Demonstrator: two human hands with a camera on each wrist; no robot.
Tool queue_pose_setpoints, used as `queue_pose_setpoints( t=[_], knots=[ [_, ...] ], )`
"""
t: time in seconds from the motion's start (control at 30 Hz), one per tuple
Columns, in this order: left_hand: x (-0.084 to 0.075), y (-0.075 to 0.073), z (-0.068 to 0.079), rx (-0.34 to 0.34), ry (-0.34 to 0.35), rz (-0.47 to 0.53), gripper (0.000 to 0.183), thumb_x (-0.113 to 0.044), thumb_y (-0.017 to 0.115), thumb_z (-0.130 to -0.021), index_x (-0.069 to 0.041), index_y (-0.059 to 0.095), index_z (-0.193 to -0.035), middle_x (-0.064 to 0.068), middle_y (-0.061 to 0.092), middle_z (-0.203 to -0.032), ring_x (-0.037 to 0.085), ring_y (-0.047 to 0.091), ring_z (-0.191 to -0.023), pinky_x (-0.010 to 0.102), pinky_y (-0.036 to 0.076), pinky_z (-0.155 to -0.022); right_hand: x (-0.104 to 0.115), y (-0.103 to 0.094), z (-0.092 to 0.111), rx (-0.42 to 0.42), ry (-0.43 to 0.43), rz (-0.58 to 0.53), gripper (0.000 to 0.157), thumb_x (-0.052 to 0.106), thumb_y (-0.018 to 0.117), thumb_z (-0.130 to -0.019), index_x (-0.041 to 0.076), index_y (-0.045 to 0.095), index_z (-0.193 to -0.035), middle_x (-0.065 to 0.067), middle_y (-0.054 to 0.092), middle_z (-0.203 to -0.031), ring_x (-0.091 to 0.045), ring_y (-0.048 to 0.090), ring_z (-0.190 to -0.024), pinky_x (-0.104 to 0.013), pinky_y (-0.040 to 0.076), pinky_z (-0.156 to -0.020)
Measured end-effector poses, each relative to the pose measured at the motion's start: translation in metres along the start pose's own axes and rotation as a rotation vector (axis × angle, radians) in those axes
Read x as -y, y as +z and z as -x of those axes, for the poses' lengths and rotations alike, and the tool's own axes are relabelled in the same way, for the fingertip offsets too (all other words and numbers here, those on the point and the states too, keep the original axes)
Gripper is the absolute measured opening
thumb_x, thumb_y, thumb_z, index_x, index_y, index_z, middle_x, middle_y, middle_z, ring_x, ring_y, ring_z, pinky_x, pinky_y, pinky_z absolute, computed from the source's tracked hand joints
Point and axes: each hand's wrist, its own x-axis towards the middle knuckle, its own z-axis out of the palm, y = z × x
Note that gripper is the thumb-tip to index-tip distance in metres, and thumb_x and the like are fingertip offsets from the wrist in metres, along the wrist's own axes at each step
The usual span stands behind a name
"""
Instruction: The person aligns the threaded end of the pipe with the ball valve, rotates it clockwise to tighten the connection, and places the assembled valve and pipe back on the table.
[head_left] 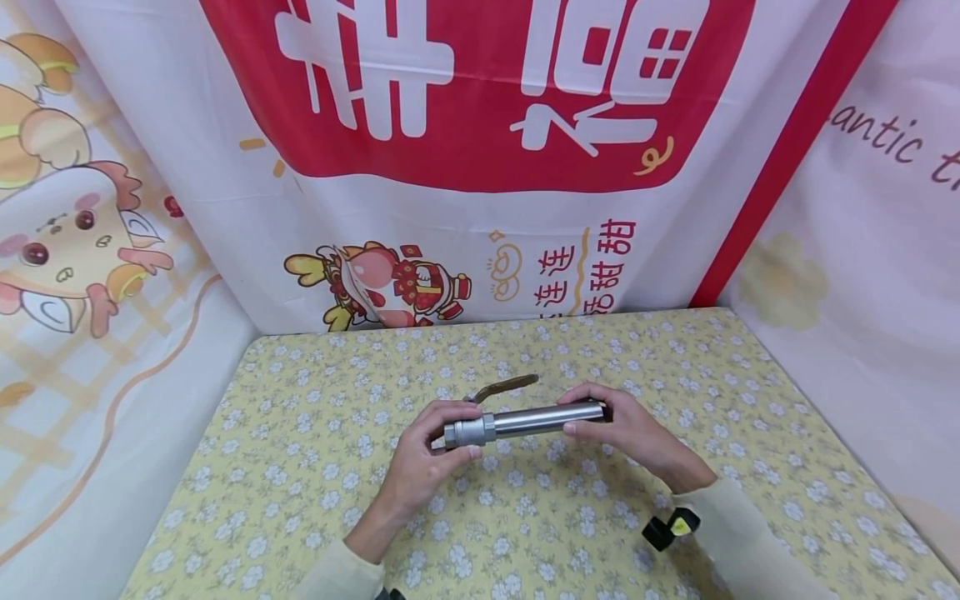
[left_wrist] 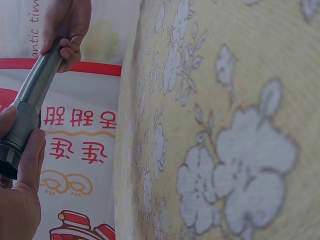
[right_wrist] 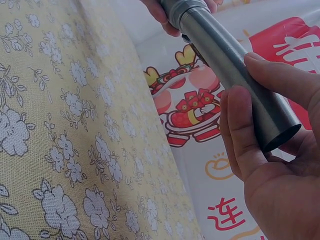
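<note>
A ball valve (head_left: 471,431) with a brown lever handle (head_left: 507,386) sits at the left end of a straight steel pipe (head_left: 543,419). My left hand (head_left: 424,454) grips the valve body between thumb and fingers. The pipe's right end is held by my right hand (head_left: 626,425), thumb on the near side and fingers beyond. Both pieces are joined in one line, tilted slightly up to the right, above the table. In the right wrist view the pipe (right_wrist: 220,55) shows an open, hollow end near my palm. The lever is mostly hidden in both wrist views.
A yellow cloth with white flowers covers the table (head_left: 300,467). Behind it hangs a white curtain (head_left: 465,208) with red print and cartoon figures. More printed cloth (head_left: 135,367) hangs at the left side. A small black device (head_left: 660,533) is near the right sleeve.
</note>
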Motion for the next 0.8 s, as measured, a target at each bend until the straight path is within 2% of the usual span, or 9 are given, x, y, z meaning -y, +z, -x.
queue_pose_setpoints(
  t=[0.2,0.37,0.43,0.7,0.8],
  knots=[
    [0.0003,0.0000,-0.0002,0.001,0.006,-0.001,0.049,0.000,0.085,-0.090,-0.016,0.074,-0.135,0.009,0.062,-0.148,0.032,0.062,-0.124,0.032,0.064,-0.098,-0.0002,-0.0003,-0.0009,-0.002,0.012,-0.002,0.035,0.027,0.077,-0.104,0.012,0.070,-0.135,-0.018,0.068,-0.123,-0.022,0.064,-0.092,-0.039,0.060,-0.081],
    [0.0000,0.0002,-0.0003,0.003,0.008,0.004,0.050,0.004,0.084,-0.090,-0.005,0.071,-0.137,0.010,0.062,-0.148,0.032,0.062,-0.124,0.031,0.064,-0.098,0.0002,-0.0001,-0.0019,-0.005,0.031,0.000,0.034,0.029,0.076,-0.105,0.012,0.070,-0.134,-0.017,0.068,-0.121,-0.021,0.064,-0.091,-0.038,0.060,-0.080],
    [-0.0001,0.0003,-0.0002,0.004,0.008,0.005,0.049,0.004,0.083,-0.090,-0.004,0.071,-0.137,0.009,0.062,-0.148,0.032,0.062,-0.124,0.031,0.064,-0.098,0.0006,0.0000,-0.0022,-0.008,0.036,0.001,0.034,0.029,0.076,-0.105,0.012,0.070,-0.134,-0.017,0.069,-0.120,-0.022,0.064,-0.091,-0.039,0.060,-0.080],
    [-0.0005,0.0002,0.0001,0.004,0.007,0.013,0.049,0.003,0.084,-0.090,-0.018,0.075,-0.134,0.009,0.062,-0.148,0.032,0.062,-0.126,0.032,0.064,-0.098,0.0014,0.0008,-0.0032,-0.023,0.038,0.020,0.034,0.031,0.074,-0.106,0.013,0.072,-0.134,-0.016,0.070,-0.116,-0.024,0.065,-0.091,-0.040,0.061,-0.081],
    [-0.0001,0.0001,0.0001,0.006,0.011,0.014,0.049,0.001,0.084,-0.090,-0.019,0.075,-0.134,0.009,0.062,-0.148,0.033,0.062,-0.126,0.032,0.064,-0.098,0.0011,0.0009,-0.0034,-0.031,0.044,0.025,0.034,0.034,0.075,-0.105,0.013,0.073,-0.132,-0.016,0.070,-0.109,-0.026,0.064,-0.089,-0.040,0.060,-0.080]
  ],
)
